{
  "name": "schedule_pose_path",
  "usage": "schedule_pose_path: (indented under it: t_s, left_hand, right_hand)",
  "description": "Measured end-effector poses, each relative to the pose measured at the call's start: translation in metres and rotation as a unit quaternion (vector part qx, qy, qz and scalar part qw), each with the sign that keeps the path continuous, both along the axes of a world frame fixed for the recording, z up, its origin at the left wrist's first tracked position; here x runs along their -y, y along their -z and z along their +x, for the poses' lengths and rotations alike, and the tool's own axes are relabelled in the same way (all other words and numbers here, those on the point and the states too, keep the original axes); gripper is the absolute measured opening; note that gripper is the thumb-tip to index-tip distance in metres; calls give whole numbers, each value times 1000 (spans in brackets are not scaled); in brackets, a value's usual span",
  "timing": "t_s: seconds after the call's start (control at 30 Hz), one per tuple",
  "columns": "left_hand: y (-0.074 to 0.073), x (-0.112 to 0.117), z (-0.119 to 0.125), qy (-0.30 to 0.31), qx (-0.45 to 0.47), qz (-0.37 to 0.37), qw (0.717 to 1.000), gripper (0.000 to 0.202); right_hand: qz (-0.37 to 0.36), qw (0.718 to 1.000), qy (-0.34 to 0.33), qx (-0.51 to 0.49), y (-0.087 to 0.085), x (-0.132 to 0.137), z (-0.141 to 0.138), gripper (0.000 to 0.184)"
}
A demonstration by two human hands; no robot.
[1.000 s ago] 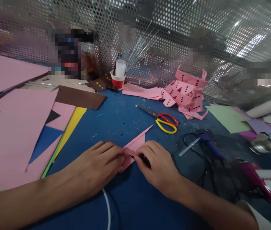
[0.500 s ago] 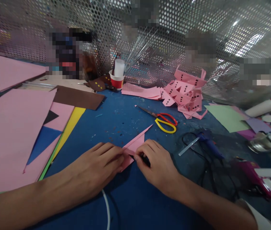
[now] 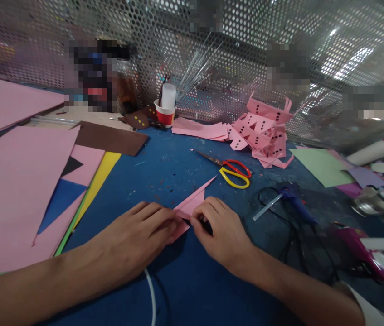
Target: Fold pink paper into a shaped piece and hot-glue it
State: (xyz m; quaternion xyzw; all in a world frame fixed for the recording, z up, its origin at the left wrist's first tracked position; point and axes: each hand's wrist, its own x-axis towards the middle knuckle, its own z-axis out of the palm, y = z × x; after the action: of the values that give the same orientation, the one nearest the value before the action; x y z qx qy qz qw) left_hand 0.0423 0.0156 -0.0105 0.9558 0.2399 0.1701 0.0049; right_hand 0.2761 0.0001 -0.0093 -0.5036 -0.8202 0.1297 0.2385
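Between my hands a folded piece of pink paper [image 3: 192, 207] lies on the blue table, its thin pointed end slanting up and to the right. My left hand [image 3: 151, 226] is closed over the paper's left part, fingers bent down on it and fingertips partly hidden. On the other side, my right hand [image 3: 221, 228] pinches the paper's lower right edge between thumb and forefinger. Beyond the paper's tip rest scissors [image 3: 224, 164] with one red and one yellow handle, blades pointing left.
Large pink sheets [image 3: 25, 194] cover the left side, with yellow paper [image 3: 98, 183] beneath. At the back stand a red-and-white cup [image 3: 165, 117] and a pile of pink cut-outs with black squares [image 3: 263, 131]. A blue glue gun [image 3: 298, 203] with its cable lies right; a white cord [image 3: 151, 294] runs in front.
A small dark opening in the pink paper by my right thumb no longer shows; the paper there now looks pressed together. Both hands have stayed almost in place.
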Motion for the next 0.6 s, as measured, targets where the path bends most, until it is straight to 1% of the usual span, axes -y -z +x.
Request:
schedule_pose_path:
  t_s: [0.37,0.6]
  left_hand:
    - [1,1,0,-10,-6,-5,1000,31]
    - [-2,1,1,0,-13,30,999,36]
  right_hand:
    - [7,1000,-10,4,2,0,2,9]
    - [4,1000,-9,2,3,0,1,9]
